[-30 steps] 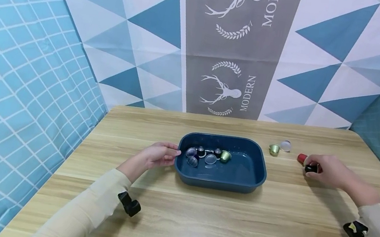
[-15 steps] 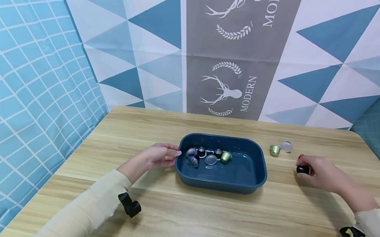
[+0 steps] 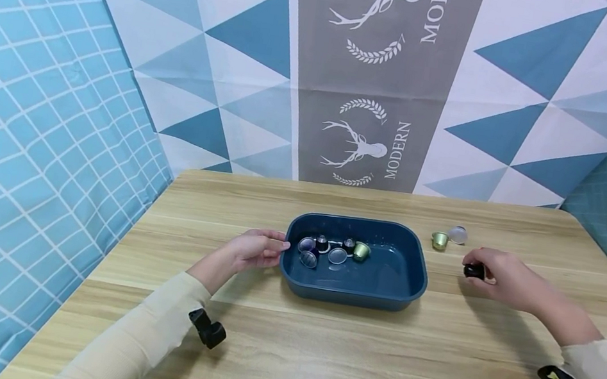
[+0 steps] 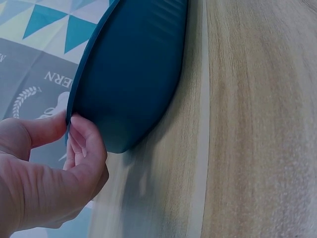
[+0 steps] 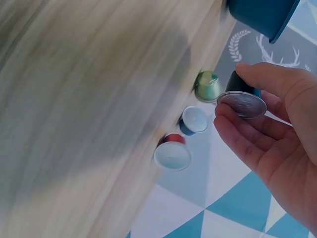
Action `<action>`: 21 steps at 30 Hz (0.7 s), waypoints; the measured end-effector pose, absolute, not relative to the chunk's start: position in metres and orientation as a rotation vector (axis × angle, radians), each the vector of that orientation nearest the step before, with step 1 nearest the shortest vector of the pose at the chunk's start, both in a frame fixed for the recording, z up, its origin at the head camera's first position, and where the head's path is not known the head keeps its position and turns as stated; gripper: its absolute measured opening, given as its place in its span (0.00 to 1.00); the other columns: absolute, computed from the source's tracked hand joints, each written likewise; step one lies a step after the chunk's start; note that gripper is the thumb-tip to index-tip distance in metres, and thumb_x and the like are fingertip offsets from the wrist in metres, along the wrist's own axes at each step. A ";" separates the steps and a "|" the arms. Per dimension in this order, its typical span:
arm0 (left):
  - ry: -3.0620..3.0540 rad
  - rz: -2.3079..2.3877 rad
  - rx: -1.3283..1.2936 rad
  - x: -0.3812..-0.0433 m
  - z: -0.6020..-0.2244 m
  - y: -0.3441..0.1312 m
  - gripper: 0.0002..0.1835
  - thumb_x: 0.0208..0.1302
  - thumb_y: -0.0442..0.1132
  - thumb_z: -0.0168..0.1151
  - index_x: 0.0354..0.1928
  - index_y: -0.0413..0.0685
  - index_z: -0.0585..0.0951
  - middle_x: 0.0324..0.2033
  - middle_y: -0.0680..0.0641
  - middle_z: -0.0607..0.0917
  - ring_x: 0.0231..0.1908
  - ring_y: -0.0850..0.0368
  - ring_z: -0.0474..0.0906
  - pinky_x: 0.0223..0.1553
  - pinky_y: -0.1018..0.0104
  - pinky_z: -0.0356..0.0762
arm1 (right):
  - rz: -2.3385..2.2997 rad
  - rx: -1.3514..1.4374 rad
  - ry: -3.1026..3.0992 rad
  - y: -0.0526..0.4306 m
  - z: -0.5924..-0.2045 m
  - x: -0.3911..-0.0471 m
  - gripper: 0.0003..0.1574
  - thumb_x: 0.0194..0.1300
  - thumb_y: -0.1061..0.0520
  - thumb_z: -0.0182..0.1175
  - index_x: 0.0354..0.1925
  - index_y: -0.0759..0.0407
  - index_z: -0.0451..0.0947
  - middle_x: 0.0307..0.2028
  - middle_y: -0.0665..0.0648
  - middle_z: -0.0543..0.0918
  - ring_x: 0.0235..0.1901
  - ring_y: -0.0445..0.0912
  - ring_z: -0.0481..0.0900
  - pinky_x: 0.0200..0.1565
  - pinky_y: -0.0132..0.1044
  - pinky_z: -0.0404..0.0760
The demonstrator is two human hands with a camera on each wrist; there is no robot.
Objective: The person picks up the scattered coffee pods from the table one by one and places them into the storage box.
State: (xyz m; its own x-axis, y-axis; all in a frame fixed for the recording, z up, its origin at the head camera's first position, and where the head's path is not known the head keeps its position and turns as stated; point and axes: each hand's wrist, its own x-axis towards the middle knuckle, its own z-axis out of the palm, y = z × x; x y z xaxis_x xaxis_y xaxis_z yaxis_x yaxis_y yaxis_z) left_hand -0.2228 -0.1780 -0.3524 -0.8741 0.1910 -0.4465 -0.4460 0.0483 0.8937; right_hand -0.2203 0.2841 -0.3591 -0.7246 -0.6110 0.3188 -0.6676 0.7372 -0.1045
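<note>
In the head view a dark blue rectangular tray [image 3: 349,297] stands on the table, and my left hand [image 3: 251,251] pinches its left rim between thumb and fingers. To the right of the tray, my right hand [image 3: 514,282] holds a black coffee capsule [image 3: 474,270] over the table. The right wrist view shows the capsule's silver foil lid [image 5: 242,105] facing the camera. Beyond that hand lie a green capsule [image 5: 207,86], a blue capsule [image 5: 193,120] and a red capsule [image 5: 172,152]. The red one is hidden in the head view.
Several capsules are in the tray's left and middle parts, among them a gold-green capsule [image 3: 361,251] and a black capsule [image 3: 322,243]. A patterned cloth backdrop [image 3: 249,78] rises behind the wooden table [image 3: 314,359].
My right hand has moved left with the black capsule, away from where the red capsule showed. The red capsule has gone from sight behind it. My left hand stays on the tray.
</note>
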 end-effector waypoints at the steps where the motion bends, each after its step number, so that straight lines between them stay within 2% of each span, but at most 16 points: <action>1: 1.881 1.879 -0.254 -0.223 -0.352 -0.178 0.22 0.68 0.31 0.54 0.62 0.34 0.65 0.24 0.55 0.79 0.25 0.66 0.73 0.33 0.74 0.76 | 0.309 1.012 -2.675 0.283 -0.358 -0.220 0.17 0.49 0.65 0.71 0.38 0.63 0.78 0.30 0.50 0.80 0.26 0.31 0.67 0.25 0.27 0.71; 13: 1.878 1.887 -0.252 -0.223 -0.353 -0.178 0.22 0.68 0.31 0.54 0.61 0.33 0.66 0.24 0.55 0.79 0.24 0.67 0.73 0.33 0.74 0.76 | 0.309 1.069 -2.670 0.267 -0.346 -0.216 0.20 0.49 0.66 0.72 0.42 0.63 0.76 0.35 0.55 0.81 0.31 0.41 0.77 0.28 0.32 0.79; 17: 1.870 1.890 -0.253 -0.223 -0.353 -0.179 0.22 0.68 0.31 0.54 0.61 0.33 0.66 0.24 0.55 0.80 0.24 0.67 0.73 0.33 0.75 0.76 | 0.322 1.102 -2.654 0.262 -0.342 -0.214 0.21 0.49 0.67 0.72 0.42 0.62 0.76 0.36 0.55 0.81 0.33 0.41 0.78 0.30 0.34 0.80; 21: 1.859 1.893 -0.251 -0.224 -0.353 -0.179 0.21 0.68 0.30 0.53 0.61 0.34 0.66 0.23 0.56 0.79 0.24 0.67 0.73 0.32 0.75 0.76 | 0.314 1.139 -2.599 0.258 -0.339 -0.213 0.22 0.47 0.68 0.73 0.40 0.59 0.76 0.34 0.52 0.81 0.32 0.39 0.78 0.29 0.30 0.80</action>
